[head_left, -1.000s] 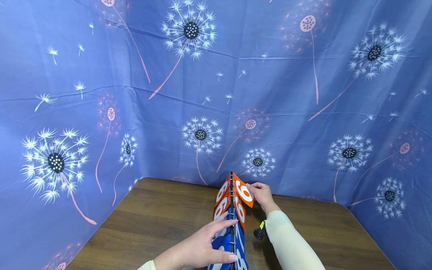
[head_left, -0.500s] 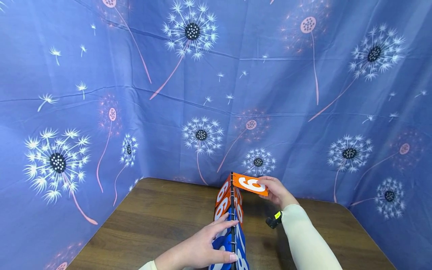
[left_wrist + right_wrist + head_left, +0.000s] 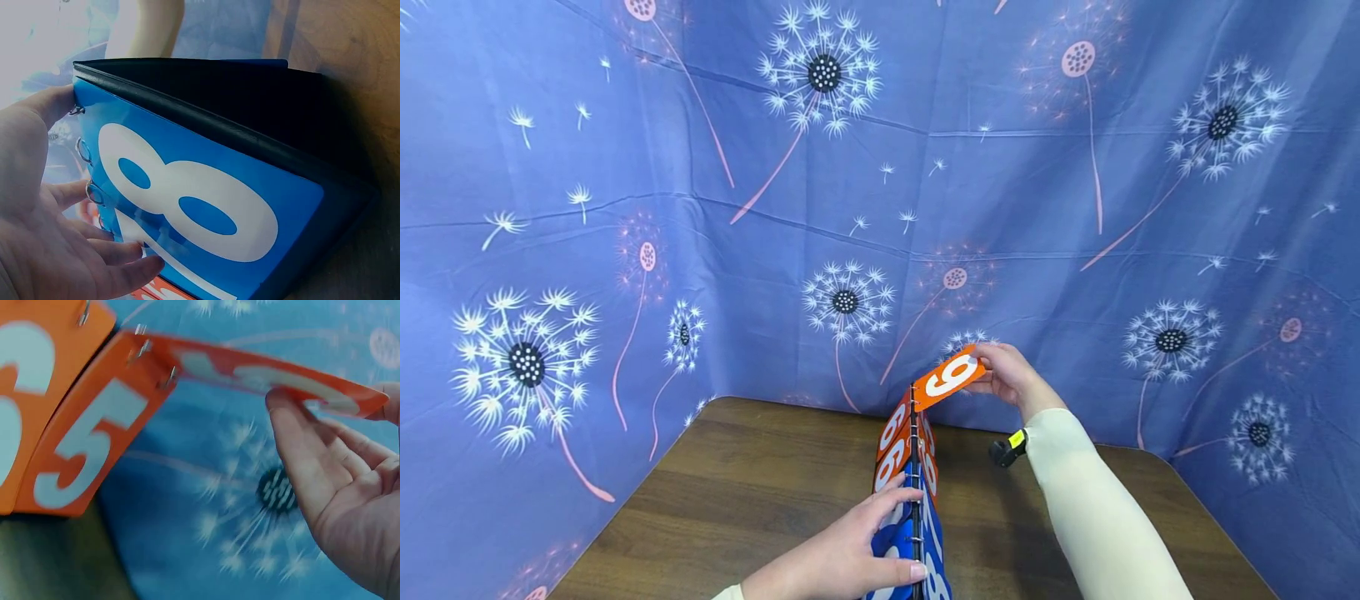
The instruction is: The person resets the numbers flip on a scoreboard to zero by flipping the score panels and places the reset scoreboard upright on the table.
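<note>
A tent-shaped flip scoreboard (image 3: 934, 546) with blue and orange number cards on metal rings stands on the table. My left hand (image 3: 842, 546) holds its top ridge near the front, thumb and index finger over the spine, other fingers against the left side. In the left wrist view those fingers lie by a blue card with a white 8 (image 3: 250, 194). At the far end, my right hand (image 3: 1011, 379) pinches the free edge of an orange number card (image 3: 936, 396), raised above the ridge. Under it, the right wrist view shows an orange card with a white 5 (image 3: 94, 444).
The brown wooden table (image 3: 760, 483) carries the scoreboard near its middle. A blue dandelion-print cloth (image 3: 737, 275) hangs behind and along the sides, close to the table's back edge. A small black device (image 3: 1006, 450) sits at my right wrist.
My right hand has lifted the far orange card from the scoreboard's right slope, first outward, then up above the ridge. The left hand has stayed in place.
</note>
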Demonstrator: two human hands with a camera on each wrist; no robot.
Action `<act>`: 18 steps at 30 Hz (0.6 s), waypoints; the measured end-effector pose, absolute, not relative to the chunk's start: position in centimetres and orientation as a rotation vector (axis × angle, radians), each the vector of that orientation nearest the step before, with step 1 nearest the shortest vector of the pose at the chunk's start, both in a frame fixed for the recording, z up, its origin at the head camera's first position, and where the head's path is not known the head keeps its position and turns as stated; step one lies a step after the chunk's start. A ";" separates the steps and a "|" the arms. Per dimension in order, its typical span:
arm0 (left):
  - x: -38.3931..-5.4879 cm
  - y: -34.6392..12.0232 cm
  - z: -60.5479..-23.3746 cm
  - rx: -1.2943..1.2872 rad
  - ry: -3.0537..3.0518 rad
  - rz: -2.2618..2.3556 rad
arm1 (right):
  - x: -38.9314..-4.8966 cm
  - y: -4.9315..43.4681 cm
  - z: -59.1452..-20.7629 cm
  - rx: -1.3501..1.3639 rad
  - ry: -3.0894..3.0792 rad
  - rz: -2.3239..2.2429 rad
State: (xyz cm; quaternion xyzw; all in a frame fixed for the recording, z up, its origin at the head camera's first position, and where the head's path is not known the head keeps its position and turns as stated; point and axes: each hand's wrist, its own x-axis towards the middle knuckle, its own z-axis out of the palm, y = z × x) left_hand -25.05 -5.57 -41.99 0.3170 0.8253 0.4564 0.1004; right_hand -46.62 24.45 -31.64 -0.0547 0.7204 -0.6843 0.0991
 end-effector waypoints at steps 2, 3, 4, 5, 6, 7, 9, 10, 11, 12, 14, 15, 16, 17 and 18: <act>-25.0 -5.6 -42.1 0.968 2.454 1.346 | -46.5 23.3 -30.3 -0.177 2.207 -1.967; -25.0 -5.7 -42.1 0.980 2.460 1.345 | -46.3 22.7 -29.6 -0.183 2.242 -1.939; -24.9 -5.7 -42.1 0.987 2.465 1.343 | -46.1 22.0 -29.0 -0.201 2.286 -1.899; -24.9 -5.7 -42.2 0.988 2.469 1.345 | -45.9 21.3 -28.4 -0.218 2.331 -1.861; -24.9 -5.7 -42.1 0.984 2.468 1.345 | -45.6 20.5 -27.8 -0.240 2.374 -1.822; -24.9 -5.7 -42.1 0.974 2.464 1.343 | -45.3 19.7 -27.2 -0.268 2.409 -1.788; -24.9 -5.7 -42.1 0.971 2.474 1.337 | -44.8 18.1 -26.4 -0.339 2.486 -1.719; -24.9 -5.7 -42.1 0.970 2.479 1.333 | -44.6 17.3 -26.1 -0.387 2.533 -1.678; -24.9 -5.7 -42.1 0.970 2.482 1.330 | -44.6 16.6 -26.0 -0.433 2.579 -1.637; -24.9 -5.7 -42.0 0.961 2.475 1.328 | -44.5 16.0 -25.8 -0.478 2.631 -1.592; -25.0 -5.7 -42.1 0.957 2.475 1.328 | -44.4 14.8 -25.9 -0.549 2.737 -1.487; -25.0 -5.7 -42.1 0.954 2.472 1.328 | -44.4 14.3 -26.0 -0.588 2.789 -1.427; -25.0 -5.7 -42.1 0.949 2.470 1.328 | -44.4 13.9 -26.1 -0.622 2.837 -1.359; -25.0 -5.6 -42.1 0.952 2.469 1.328 | -44.3 13.4 -26.2 -0.653 2.880 -1.294; -25.0 -5.6 -42.1 0.955 2.471 1.328 | -44.3 13.0 -26.3 -0.679 2.919 -1.233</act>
